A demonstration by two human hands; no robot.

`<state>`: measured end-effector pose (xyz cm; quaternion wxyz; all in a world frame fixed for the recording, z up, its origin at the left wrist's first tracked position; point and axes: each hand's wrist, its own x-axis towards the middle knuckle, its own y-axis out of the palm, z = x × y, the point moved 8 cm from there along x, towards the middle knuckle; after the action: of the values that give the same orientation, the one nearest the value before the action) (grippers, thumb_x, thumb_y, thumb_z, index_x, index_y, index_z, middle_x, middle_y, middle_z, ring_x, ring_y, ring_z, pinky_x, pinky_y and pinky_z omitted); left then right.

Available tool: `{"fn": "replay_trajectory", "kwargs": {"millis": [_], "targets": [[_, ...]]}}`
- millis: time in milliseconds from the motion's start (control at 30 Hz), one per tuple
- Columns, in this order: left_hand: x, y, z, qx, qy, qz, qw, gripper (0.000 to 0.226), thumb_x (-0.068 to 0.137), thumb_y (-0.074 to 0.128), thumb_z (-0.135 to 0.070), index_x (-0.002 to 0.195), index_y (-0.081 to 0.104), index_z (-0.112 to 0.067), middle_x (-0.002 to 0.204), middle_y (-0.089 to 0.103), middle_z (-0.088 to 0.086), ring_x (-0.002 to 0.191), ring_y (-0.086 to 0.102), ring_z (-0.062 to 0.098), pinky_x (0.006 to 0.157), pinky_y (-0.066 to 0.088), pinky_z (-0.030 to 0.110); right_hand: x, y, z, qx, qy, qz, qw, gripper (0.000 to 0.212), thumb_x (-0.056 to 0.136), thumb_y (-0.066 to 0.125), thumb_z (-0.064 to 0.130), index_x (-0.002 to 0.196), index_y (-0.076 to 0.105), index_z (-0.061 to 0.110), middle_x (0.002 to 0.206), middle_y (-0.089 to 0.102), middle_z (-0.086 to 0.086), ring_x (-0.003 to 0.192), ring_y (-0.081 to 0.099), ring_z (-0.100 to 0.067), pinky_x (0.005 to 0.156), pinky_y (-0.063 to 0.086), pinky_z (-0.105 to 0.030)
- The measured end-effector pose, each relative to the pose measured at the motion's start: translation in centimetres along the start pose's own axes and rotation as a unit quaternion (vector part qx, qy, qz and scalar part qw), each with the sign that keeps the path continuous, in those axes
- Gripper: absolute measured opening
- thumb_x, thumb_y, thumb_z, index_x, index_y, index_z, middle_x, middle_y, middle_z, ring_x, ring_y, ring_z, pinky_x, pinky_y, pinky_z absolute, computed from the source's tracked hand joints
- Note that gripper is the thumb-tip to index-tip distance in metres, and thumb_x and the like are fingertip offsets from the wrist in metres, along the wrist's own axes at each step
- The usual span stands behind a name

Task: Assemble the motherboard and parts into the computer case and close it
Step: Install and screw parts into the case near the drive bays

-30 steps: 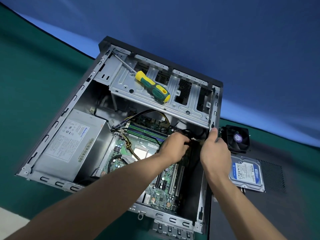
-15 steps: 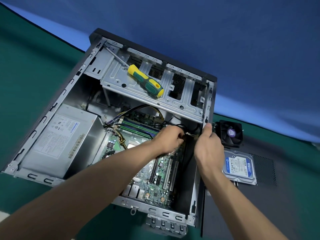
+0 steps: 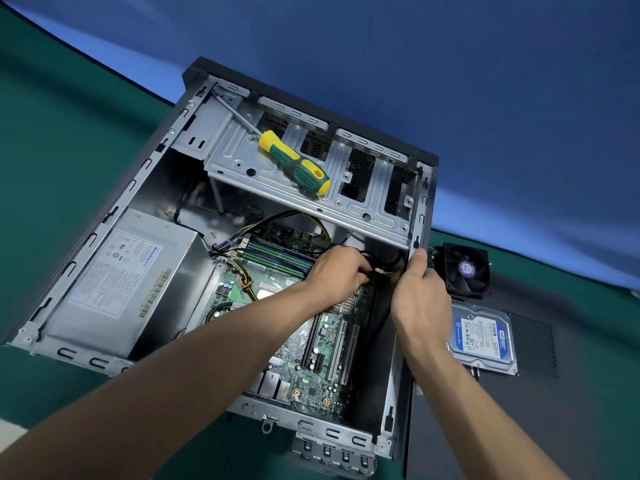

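An open computer case (image 3: 104,271) is lying on its side on a green tabletop (image 3: 62,140), with its right wall standing just beside a cooling fan (image 3: 467,270) and a hard drive (image 3: 485,337). The motherboard (image 3: 325,348) is sitting on the case floor, near a power supply (image 3: 117,282). The left hand (image 3: 337,271) is curling over the board, pinching a small white cable connector (image 3: 379,271). The right hand (image 3: 419,296) is gripping the case's right edge. A yellow-green screwdriver (image 3: 294,162) is resting on the drive cage (image 3: 242,161).
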<state>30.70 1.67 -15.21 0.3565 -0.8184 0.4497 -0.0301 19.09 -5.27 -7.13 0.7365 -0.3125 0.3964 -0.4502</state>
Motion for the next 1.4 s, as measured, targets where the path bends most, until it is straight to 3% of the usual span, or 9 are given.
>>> {"fn": "replay_trajectory", "kwargs": {"millis": [267,400,600,900,1067,1167,1233,1300,1400], "targets": [[0.3,0.0,-0.7,-0.154,-0.04,-0.018,0.987,0.016,0.082,0.072,-0.011,0.094,0.074,0.0,0.091,0.073,0.013,0.087,0.067,0.024,0.08,0.053,0.031,0.1,0.1,-0.1,0.001,0.004,-0.002,1.0,0.066,0.098,0.014,0.055,0.109,0.059,0.008,0.097,0.061,-0.009,0.086,0.049,-0.027,0.074,0.034,-0.037],[0.0,0.4,-0.3,-0.128,-0.04,-0.002,0.991,0.017,0.082,0.071,-0.011,0.097,0.074,-0.003,0.091,0.073,0.01,0.08,0.065,0.018,0.073,0.048,0.023,0.0,0.1,-0.2,-0.001,0.001,-0.003,1.0,0.066,0.097,0.013,0.055,0.105,0.059,0.008,0.091,0.059,-0.007,0.084,0.051,-0.027,0.072,0.033,-0.036],[0.0,0.7,-0.3,-0.096,-0.024,0.009,0.995,0.023,0.084,0.069,-0.012,0.106,0.072,-0.006,0.101,0.072,0.01,0.089,0.066,0.021,0.078,0.046,0.022,0.1,0.1,-0.1,0.003,-0.001,-0.009,1.0,0.066,0.097,0.014,0.056,0.103,0.06,0.009,0.089,0.058,-0.005,0.084,0.052,-0.027,0.072,0.034,-0.036],[-0.1,0.8,-0.5,-0.066,-0.018,0.003,0.998,0.021,0.083,0.067,-0.011,0.103,0.073,-0.007,0.098,0.073,0.009,0.086,0.066,0.022,0.07,0.039,0.017,0.1,0.2,-0.2,0.0,0.0,-0.007,1.0,0.067,0.097,0.014,0.056,0.103,0.059,0.008,0.097,0.063,-0.009,0.09,0.056,-0.03,0.074,0.036,-0.037],[-0.1,0.8,-0.5,-0.061,-0.017,0.005,0.998,0.022,0.081,0.068,-0.011,0.102,0.073,-0.008,0.095,0.073,0.009,0.075,0.061,0.017,0.066,0.038,0.017,0.1,0.1,-0.1,0.0,0.004,-0.005,1.0,0.065,0.097,0.015,0.055,0.102,0.059,0.009,0.095,0.06,-0.009,0.086,0.051,-0.029,0.074,0.035,-0.037],[-0.2,0.7,-0.7,-0.051,-0.01,0.008,0.999,0.015,0.08,0.067,-0.011,0.093,0.074,-0.01,0.085,0.072,0.009,0.068,0.058,0.018,0.062,0.037,0.02,0.2,0.2,-0.1,0.001,0.003,-0.005,1.0,0.065,0.097,0.015,0.055,0.103,0.06,0.009,0.097,0.062,-0.01,0.088,0.053,-0.03,0.075,0.036,-0.037],[-0.3,0.8,-0.7,-0.035,-0.003,0.009,0.999,0.006,0.08,0.067,-0.013,0.075,0.071,-0.015,0.071,0.067,0.007,0.067,0.06,0.023,0.058,0.034,0.023,0.0,0.2,-0.2,0.001,0.003,-0.003,1.0,0.066,0.096,0.014,0.056,0.103,0.06,0.009,0.097,0.062,-0.01,0.089,0.053,-0.03,0.074,0.036,-0.037],[-0.3,0.9,-0.9,-0.017,0.002,0.007,1.0,0.02,0.08,0.068,-0.018,0.063,0.059,-0.023,0.061,0.057,0.0,0.063,0.056,0.022,0.056,0.031,0.024,0.1,0.2,-0.2,0.003,0.006,-0.001,1.0,0.066,0.096,0.014,0.056,0.103,0.06,0.009,0.095,0.061,-0.009,0.088,0.053,-0.029,0.074,0.035,-0.037],[-0.2,0.9,-1.1,0.011,0.01,0.019,1.0,0.016,0.08,0.067,-0.017,0.067,0.06,-0.019,0.068,0.062,0.006,0.071,0.059,0.026,0.059,0.031,0.025,0.2,0.2,-0.2,0.005,0.006,-0.001,1.0,0.066,0.096,0.014,0.056,0.102,0.06,0.009,0.094,0.061,-0.008,0.087,0.053,-0.028,0.073,0.034,-0.036]]}}
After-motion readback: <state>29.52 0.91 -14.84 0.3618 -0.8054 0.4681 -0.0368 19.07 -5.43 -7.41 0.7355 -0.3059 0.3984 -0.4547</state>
